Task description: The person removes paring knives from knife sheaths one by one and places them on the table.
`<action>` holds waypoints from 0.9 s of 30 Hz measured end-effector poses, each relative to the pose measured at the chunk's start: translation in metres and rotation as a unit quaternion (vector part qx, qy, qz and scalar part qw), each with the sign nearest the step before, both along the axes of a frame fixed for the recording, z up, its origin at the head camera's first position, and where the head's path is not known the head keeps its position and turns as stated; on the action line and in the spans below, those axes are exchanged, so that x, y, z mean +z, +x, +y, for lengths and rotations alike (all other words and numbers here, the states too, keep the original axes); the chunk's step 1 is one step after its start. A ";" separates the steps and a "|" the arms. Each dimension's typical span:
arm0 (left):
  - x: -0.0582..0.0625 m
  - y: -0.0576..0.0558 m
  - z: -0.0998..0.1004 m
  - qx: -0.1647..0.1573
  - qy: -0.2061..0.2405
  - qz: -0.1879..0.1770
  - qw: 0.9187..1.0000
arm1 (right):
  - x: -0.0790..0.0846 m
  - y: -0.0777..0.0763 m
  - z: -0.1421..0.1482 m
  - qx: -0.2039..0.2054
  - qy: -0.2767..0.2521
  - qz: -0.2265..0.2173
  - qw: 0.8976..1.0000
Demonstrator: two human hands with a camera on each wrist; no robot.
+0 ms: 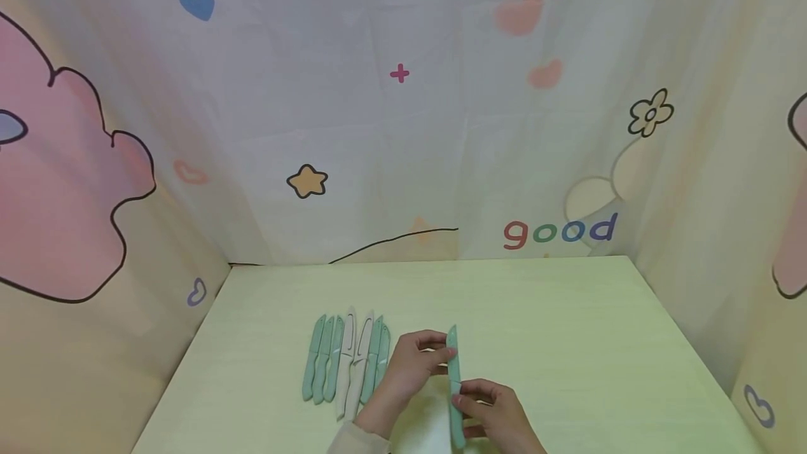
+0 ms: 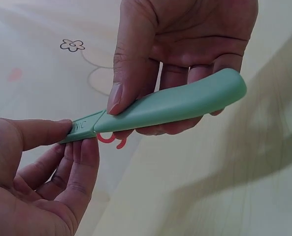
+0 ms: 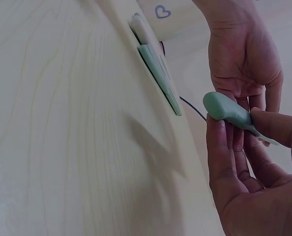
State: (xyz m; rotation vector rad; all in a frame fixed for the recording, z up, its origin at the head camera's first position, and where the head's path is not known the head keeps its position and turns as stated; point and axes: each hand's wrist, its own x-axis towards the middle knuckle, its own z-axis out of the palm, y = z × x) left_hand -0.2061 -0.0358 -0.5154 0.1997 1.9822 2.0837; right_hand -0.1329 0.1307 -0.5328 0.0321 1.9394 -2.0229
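Observation:
A green knife in a matching sheath [image 1: 457, 398] is held upright in front of me, above the table. My left hand [image 1: 416, 364] pinches the sheath end between thumb and fingers. Lower down, my right hand [image 1: 494, 412] grips the handle. In the left wrist view the smooth green handle [image 2: 180, 102] meets the sheath [image 2: 84, 128] close to the left thumb, and the blade is hidden inside. The right wrist view shows the handle's rounded butt [image 3: 217, 105] facing the camera, between the right thumb and fingers.
Left of my hands, several sheathed knives lie side by side in a row on the pale table [image 1: 567, 342]. Green knives [image 1: 323, 359] are at both ends, with two white knives [image 1: 352, 370] between. Printed curtains [image 1: 353, 104] hang behind and at the sides.

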 end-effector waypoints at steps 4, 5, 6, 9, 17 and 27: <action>0.002 -0.001 0.000 -0.003 -0.001 -0.001 1.000 | 0.000 0.000 0.000 0.000 0.000 -0.001 1.000; 0.002 -0.001 0.000 -0.003 -0.002 -0.001 1.000 | 0.000 0.000 0.000 0.001 -0.001 0.001 1.000; 0.002 -0.001 0.000 -0.002 -0.002 -0.001 1.000 | 0.000 0.000 0.000 0.001 -0.002 0.002 1.000; 0.002 -0.001 0.000 -0.002 -0.004 0.000 1.000 | 0.000 0.000 0.000 0.003 -0.003 0.003 1.000; 0.001 -0.002 -0.001 -0.005 0.005 0.000 1.000 | -0.001 0.000 0.001 0.003 -0.006 0.002 1.000; 0.002 -0.001 -0.001 -0.006 0.010 -0.004 1.000 | -0.004 0.000 0.001 0.004 -0.009 0.003 1.000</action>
